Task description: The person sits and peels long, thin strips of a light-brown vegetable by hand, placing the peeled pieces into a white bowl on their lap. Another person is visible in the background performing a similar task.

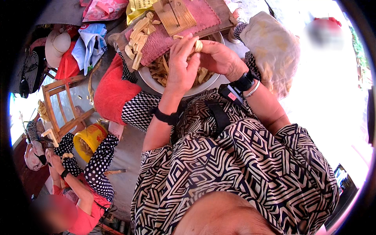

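My left hand (183, 63) and my right hand (220, 57) meet above a white basin (154, 87) that holds many dried, yellowish-brown strips. A small coiled pale strip (199, 46) is wrapped at the fingertips of my right hand, and the left fingers and thumb touch it. Past the hands, a wooden board (227, 17) lies over the basin with a pink cloth (152, 48) on it. On the cloth are a grooved wooden block (175, 17) and, to the left, a pile of folded pale strips (139, 38).
At lower left a co-worker in dotted trousers sits with a yellow bucket (100, 135) between the legs. A wooden chair frame (76, 122), plastic bags (89, 44) and a pale hat (57, 47) are at left. A stained cloth (268, 53) lies right of the basin.
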The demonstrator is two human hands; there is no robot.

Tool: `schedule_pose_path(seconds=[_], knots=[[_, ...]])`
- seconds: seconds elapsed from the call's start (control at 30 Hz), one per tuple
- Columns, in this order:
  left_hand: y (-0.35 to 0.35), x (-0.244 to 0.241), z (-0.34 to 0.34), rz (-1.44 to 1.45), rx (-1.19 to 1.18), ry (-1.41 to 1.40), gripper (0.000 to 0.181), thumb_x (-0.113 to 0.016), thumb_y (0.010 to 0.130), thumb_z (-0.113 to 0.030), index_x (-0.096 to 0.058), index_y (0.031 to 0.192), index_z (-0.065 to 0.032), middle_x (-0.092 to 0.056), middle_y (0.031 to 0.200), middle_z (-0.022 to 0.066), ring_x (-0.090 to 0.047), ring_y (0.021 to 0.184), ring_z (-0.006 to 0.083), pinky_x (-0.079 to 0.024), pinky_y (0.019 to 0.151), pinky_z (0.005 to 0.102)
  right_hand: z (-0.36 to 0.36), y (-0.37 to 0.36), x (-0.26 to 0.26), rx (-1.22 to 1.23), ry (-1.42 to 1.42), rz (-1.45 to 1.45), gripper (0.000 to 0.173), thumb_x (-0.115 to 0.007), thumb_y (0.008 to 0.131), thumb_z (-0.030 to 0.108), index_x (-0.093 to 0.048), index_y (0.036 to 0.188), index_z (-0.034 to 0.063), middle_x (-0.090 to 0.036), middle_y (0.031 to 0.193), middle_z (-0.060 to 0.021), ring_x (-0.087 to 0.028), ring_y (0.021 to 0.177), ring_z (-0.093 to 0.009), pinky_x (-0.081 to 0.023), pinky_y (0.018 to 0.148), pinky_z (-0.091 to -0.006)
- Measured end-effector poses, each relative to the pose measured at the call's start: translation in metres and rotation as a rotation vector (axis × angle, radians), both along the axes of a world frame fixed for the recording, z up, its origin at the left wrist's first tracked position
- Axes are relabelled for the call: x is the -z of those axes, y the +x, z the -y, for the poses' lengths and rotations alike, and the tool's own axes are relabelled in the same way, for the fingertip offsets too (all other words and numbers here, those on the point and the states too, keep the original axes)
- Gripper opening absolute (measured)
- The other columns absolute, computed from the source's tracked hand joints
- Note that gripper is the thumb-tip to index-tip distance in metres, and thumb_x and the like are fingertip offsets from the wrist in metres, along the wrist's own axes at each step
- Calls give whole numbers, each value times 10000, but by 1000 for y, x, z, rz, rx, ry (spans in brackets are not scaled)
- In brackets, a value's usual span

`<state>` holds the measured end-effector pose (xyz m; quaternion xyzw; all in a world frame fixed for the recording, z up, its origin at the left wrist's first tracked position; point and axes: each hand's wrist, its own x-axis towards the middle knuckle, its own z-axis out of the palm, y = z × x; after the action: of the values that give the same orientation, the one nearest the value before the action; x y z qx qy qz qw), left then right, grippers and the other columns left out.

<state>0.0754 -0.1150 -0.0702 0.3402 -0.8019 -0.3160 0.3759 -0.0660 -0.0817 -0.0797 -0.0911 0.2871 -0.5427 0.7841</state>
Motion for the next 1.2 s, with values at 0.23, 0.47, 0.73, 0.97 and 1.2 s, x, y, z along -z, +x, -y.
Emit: schedule_pose_path(seconds=[0.23, 0.47, 0.73, 0.97, 1.2], knots=[[-18, -11, 12, 94, -193, 162, 153, -558, 888, -152, -574, 894, -1, -594, 723, 105, -588, 635, 266, -471, 621, 374, 9, 3, -6, 448, -561, -1479, 94, -667, 735, 21, -685, 828, 22, -607, 977, -77, -556, 969, -259, -448, 843, -334], [-8, -12, -24, -404, -95, 1430, 161, -512, 938, -151, -633, 955, -47, -528, 671, 11, -387, 471, 62, -318, 415, 226, 14, -12, -1, 582, -446, -1600, 118, -678, 758, 2, -682, 875, -11, -573, 1037, -69, -559, 940, -168, -460, 820, -247], [21, -7, 5, 212, -90, -84, 97, -579, 851, -104, -612, 926, -52, -617, 789, 128, -603, 692, 329, -478, 599, 393, 31, -45, -18, 159, -366, -1166, 293, -531, 952, 237, -628, 1123, 20, -615, 927, -6, -551, 884, -78, -455, 785, -234], [21, -20, 25, 163, 28, 43, 115, -576, 873, -125, -616, 937, -38, -593, 733, 100, -585, 632, 249, -459, 573, 353, 35, -49, -59, -343, -364, -1198, 213, -614, 883, 171, -676, 1020, 20, -577, 646, -2, -502, 500, -59, -413, 471, -215], [33, -28, 45, 73, 322, 707, 176, -553, 933, -122, -619, 993, 29, -583, 837, -28, -501, 777, 50, -429, 695, 204, 33, -58, -68, -414, -387, -1077, 225, -600, 904, 155, -650, 1083, 28, -612, 703, 12, -545, 561, -44, -418, 490, -184]])
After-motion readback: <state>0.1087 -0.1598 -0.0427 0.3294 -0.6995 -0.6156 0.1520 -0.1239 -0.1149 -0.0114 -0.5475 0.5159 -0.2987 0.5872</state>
